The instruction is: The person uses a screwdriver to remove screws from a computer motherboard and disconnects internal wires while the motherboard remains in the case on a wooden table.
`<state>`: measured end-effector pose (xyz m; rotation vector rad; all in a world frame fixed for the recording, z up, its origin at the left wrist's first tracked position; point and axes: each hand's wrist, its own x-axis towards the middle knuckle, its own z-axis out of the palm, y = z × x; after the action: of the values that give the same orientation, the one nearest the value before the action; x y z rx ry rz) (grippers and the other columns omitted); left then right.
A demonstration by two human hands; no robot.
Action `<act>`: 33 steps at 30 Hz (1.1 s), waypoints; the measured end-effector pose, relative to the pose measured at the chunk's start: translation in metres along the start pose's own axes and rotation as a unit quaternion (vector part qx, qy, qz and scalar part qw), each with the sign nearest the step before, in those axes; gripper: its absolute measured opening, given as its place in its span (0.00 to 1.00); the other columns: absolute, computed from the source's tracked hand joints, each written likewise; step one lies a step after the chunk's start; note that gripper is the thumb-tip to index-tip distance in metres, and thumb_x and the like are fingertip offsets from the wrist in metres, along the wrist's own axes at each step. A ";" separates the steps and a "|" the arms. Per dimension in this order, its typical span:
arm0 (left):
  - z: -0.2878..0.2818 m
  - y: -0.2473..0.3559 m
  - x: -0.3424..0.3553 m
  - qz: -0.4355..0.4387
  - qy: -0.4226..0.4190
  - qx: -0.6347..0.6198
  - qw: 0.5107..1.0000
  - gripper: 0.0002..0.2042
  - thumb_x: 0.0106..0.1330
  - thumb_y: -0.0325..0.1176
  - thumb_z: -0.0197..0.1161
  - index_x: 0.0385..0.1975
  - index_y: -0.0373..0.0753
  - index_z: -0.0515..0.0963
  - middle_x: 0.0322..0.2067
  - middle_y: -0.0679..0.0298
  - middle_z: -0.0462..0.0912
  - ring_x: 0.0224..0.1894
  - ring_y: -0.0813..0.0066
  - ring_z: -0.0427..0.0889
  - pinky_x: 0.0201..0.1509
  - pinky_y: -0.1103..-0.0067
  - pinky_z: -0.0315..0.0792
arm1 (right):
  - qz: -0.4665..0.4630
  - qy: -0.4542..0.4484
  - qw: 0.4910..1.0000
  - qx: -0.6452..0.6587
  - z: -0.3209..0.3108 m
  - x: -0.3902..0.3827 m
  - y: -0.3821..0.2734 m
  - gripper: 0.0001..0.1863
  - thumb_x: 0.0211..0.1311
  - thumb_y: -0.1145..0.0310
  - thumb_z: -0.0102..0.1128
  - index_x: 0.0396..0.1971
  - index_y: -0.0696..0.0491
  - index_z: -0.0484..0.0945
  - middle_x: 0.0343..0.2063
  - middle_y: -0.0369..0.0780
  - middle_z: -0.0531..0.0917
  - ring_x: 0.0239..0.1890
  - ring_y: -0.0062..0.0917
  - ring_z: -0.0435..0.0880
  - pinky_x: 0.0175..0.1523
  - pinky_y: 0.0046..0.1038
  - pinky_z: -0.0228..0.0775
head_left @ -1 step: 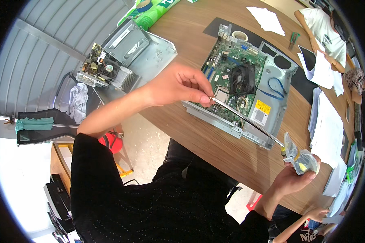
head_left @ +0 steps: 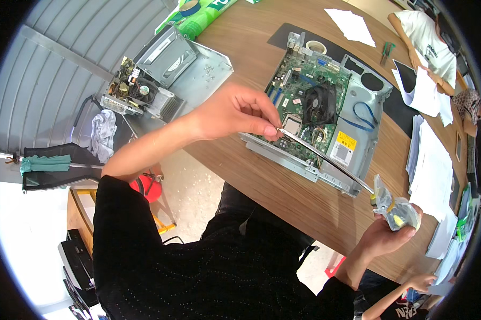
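Note:
My left hand (head_left: pixel 240 114) pinches the tip of a long screwdriver (head_left: pixel 331 160) over the open computer case; anything small held at the tip is too tiny to make out. Its handle, wrapped in a clear plastic bag (head_left: pixel 395 208), is gripped in my right hand (head_left: pixel 384 234) at the table's right front. Below the shaft lie a green motherboard (head_left: pixel 288 82) with a black fan (head_left: pixel 319 104), a bare processor (head_left: pixel 292 125), blue cable (head_left: pixel 366 120) and the case's metal tray (head_left: pixel 355 93).
A second opened case (head_left: pixel 198 72) with loose screws is at the left on the wooden table (head_left: pixel 224 168). A tape roll (head_left: pixel 316 47), scissors (head_left: pixel 387 52) and paper stacks (head_left: pixel 430 165) surround the work. Co-workers (head_left: pixel 427 42) sit along the right, one reaching with a hand (head_left: pixel 422 282) at lower right.
The co-worker's hand at lower right has shifted very slightly. My hands and the screwdriver look unchanged.

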<state>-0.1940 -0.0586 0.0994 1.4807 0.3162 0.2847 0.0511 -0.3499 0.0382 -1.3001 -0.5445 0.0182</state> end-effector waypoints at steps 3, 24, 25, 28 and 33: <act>0.001 -0.003 0.001 -0.014 0.014 -0.007 1.000 0.05 0.58 0.18 0.66 0.33 0.30 0.80 0.33 0.55 0.85 0.37 0.70 0.85 0.43 0.78 0.79 | -0.032 0.015 0.999 -0.008 -0.001 -0.004 0.005 0.37 0.58 0.32 0.54 0.43 0.57 0.65 0.32 0.36 0.70 0.36 0.21 0.77 0.37 0.25 0.72; -0.106 -0.026 0.145 0.063 0.123 -0.013 0.990 0.09 0.65 0.26 0.63 0.44 0.31 0.78 0.41 0.56 0.83 0.46 0.68 0.83 0.55 0.73 0.79 | 0.000 -0.215 0.974 -0.071 0.149 0.165 0.002 0.25 0.69 0.50 0.52 0.45 0.62 0.75 0.31 0.41 0.81 0.27 0.20 0.80 0.36 0.25 0.75; -0.112 -0.032 0.154 0.062 0.122 -0.018 0.990 0.09 0.65 0.26 0.63 0.44 0.31 0.78 0.41 0.56 0.83 0.46 0.68 0.83 0.55 0.73 0.79 | 0.001 -0.215 0.974 -0.077 0.155 0.180 0.012 0.25 0.69 0.50 0.52 0.45 0.62 0.75 0.31 0.41 0.81 0.27 0.20 0.80 0.36 0.25 0.75; -0.123 -0.047 0.169 0.056 0.104 -0.024 0.993 0.11 0.65 0.26 0.63 0.45 0.31 0.78 0.41 0.55 0.83 0.46 0.68 0.83 0.55 0.74 0.79 | 0.075 -0.258 0.961 -0.068 0.163 0.210 0.037 0.23 0.70 0.51 0.52 0.40 0.59 0.77 0.26 0.40 0.80 0.26 0.20 0.80 0.36 0.23 0.74; -0.136 -0.062 0.180 0.020 0.128 -0.054 0.990 0.11 0.67 0.27 0.62 0.46 0.29 0.77 0.42 0.53 0.83 0.46 0.68 0.83 0.55 0.75 0.79 | 0.075 -0.282 0.956 -0.026 0.173 0.218 0.067 0.22 0.71 0.53 0.51 0.41 0.60 0.76 0.27 0.40 0.81 0.28 0.22 0.80 0.37 0.25 0.75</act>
<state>-0.0796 0.1305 0.0234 1.3454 0.4694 0.5191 0.1929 -0.1058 0.0857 -1.3854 -0.9339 0.5169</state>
